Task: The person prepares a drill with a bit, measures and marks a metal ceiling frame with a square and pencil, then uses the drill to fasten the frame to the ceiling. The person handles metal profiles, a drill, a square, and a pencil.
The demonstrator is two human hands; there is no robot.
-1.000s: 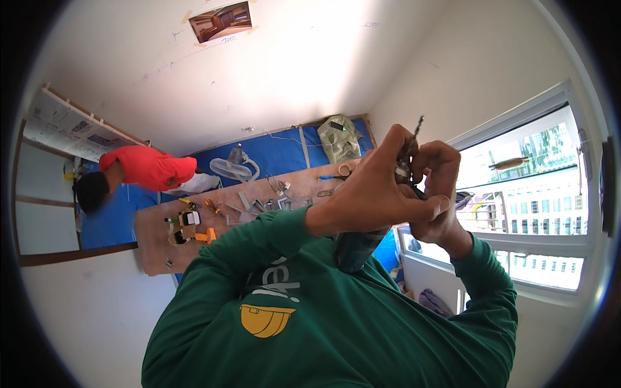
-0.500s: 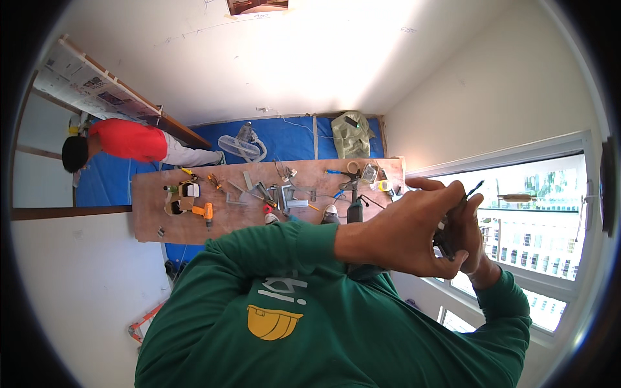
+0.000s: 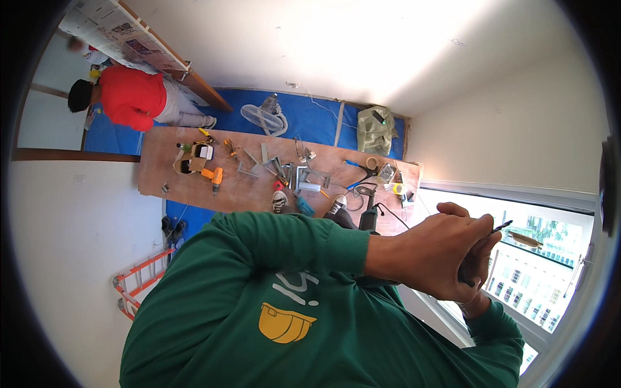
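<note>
My left hand (image 3: 435,252) reaches across from the left, its fingers closed in a pinch around a thin dark drill bit (image 3: 502,226), whose tip sticks out past the fingers. My right hand (image 3: 479,266) is mostly hidden behind the left, closed around the same dark piece; a black part (image 3: 464,274) shows between the two hands. Both hands are held up at the right, in front of the window. Below my left forearm a dark power tool (image 3: 369,218) with a black cord is partly covered by the sleeve.
On the wooden board (image 3: 239,213) lie an orange cordless drill (image 3: 215,178), grey metal brackets (image 3: 301,178), pliers and a tape roll (image 3: 372,163). A fan (image 3: 264,118) and a green bag (image 3: 375,132) stand beyond. A person in red (image 3: 132,97) is far left. An orange ladder (image 3: 139,278) leans left.
My view has shifted, so the board sits further right and more of the ladder shows. Both hands stay together on the drill bit. The person in red has turned and bent an arm.
</note>
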